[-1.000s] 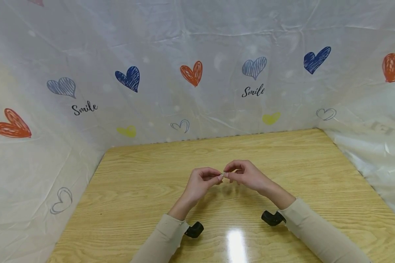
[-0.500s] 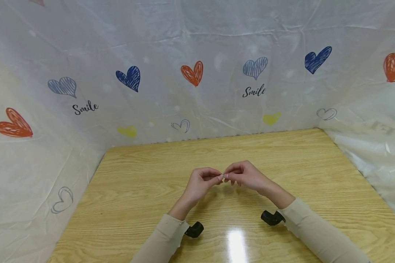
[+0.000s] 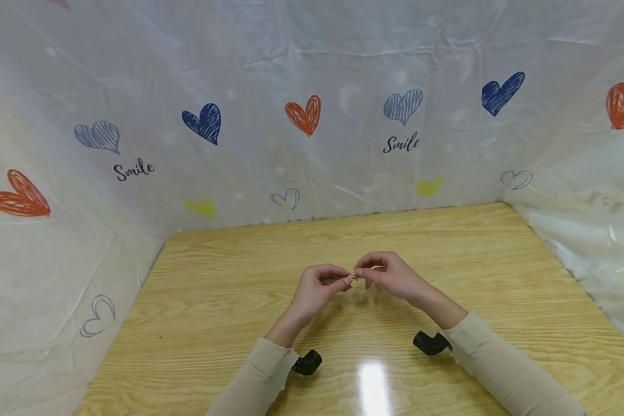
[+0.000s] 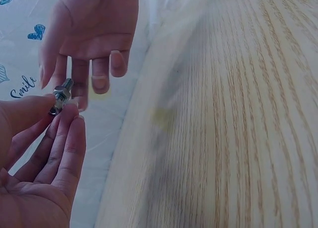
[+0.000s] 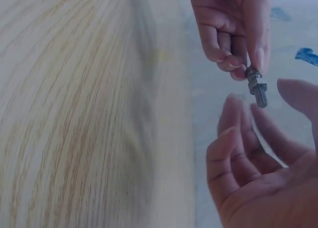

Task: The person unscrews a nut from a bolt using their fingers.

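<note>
Over the middle of the table, my left hand [image 3: 312, 293] pinches one end of a small silver bolt [image 4: 67, 84] between thumb and fingertips. A hex nut [image 4: 61, 93] sits partway along its thread, and the threaded end sticks out toward my right hand [image 3: 395, 280]. The right wrist view shows that free end of the bolt [image 5: 261, 99] pointing down between the parted thumb and fingers of my right hand [image 5: 263, 183], with a gap on the thumb side. The gripped end of the bolt is partly hidden by the left fingertips.
Below the hands lies a light wood-grain table [image 3: 213, 289]. White sheeting printed with hearts and "Smile" [image 3: 249, 144] stands along its back and sides. A black camera mount [image 3: 308, 363] hangs at the left sleeve, and another black mount [image 3: 430, 343] at the right.
My right thumb and fingertips have shifted slightly up and parted from the bolt, so more of it shows between the hands. The left hand has stayed in place with its pinch.
</note>
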`<state>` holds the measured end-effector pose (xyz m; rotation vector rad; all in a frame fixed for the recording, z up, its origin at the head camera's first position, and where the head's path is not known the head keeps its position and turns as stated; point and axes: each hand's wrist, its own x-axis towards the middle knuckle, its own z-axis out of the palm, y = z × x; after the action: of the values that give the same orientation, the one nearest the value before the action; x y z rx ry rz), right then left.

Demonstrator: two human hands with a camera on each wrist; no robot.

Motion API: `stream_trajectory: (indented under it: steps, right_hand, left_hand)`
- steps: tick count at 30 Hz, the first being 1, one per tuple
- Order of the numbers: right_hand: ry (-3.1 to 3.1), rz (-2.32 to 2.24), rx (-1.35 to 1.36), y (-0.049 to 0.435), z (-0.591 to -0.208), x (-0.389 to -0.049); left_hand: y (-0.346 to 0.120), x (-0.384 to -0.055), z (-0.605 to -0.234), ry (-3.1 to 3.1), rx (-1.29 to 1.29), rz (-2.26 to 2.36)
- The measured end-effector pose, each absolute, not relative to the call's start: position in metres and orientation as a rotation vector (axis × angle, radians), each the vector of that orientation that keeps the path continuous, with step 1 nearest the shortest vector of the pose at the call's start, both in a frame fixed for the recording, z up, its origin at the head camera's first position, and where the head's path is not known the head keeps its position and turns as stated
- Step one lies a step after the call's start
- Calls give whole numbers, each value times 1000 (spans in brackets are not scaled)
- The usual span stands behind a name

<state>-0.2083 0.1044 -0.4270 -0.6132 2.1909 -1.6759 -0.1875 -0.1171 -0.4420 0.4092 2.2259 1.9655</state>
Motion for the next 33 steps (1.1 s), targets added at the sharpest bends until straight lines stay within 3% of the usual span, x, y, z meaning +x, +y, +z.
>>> stream_trajectory:
  steps: [33]
  right_hand:
    - [2175, -1642, -612, 103, -430, -208]
  left_hand:
    - [-118, -186, -440, 2225, 403, 1989]
